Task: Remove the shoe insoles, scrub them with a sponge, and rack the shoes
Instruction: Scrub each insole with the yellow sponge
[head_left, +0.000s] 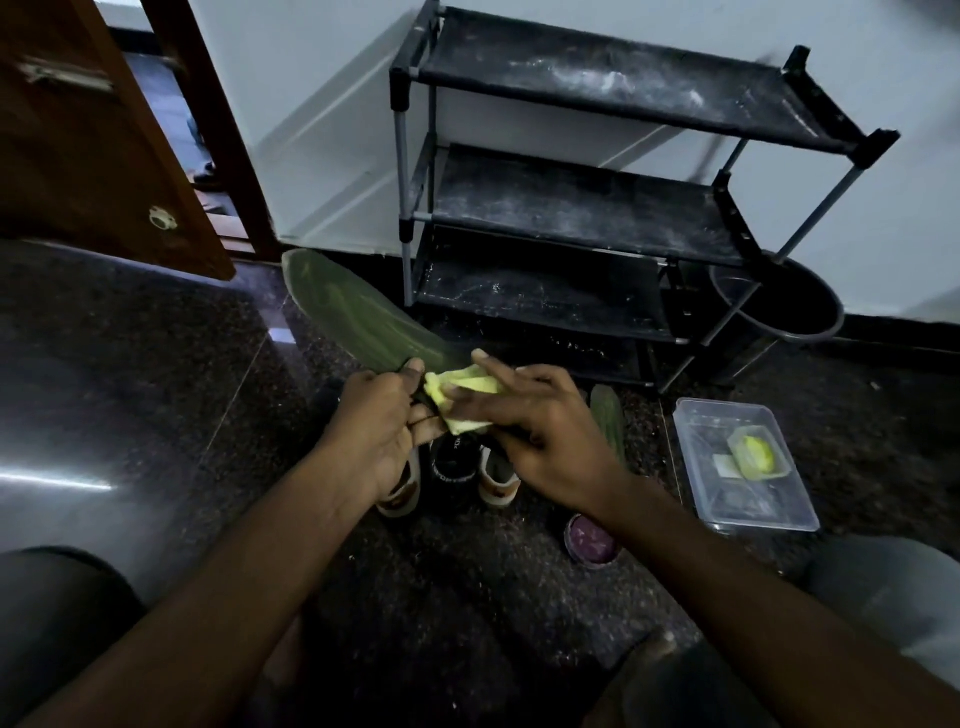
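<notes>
My left hand (382, 423) grips the heel end of a long green insole (353, 312) that points up and to the left above the floor. A yellow sponge (462, 397) is pressed on the insole's near end by my right hand (540, 431). Under my hands stand two shoes with white and brown soles (496, 480), partly hidden. A second green insole (608, 415) lies on the floor to the right of the shoes. The black shoe rack (597, 208) with its dusty shelves stands against the wall behind.
A clear plastic tray (748, 499) holding a small tub with something yellow sits on the floor at right. A round purple lid (589, 540) lies near my right wrist. A black bucket (779, 301) stands beside the rack. A wooden door (104, 135) is at left.
</notes>
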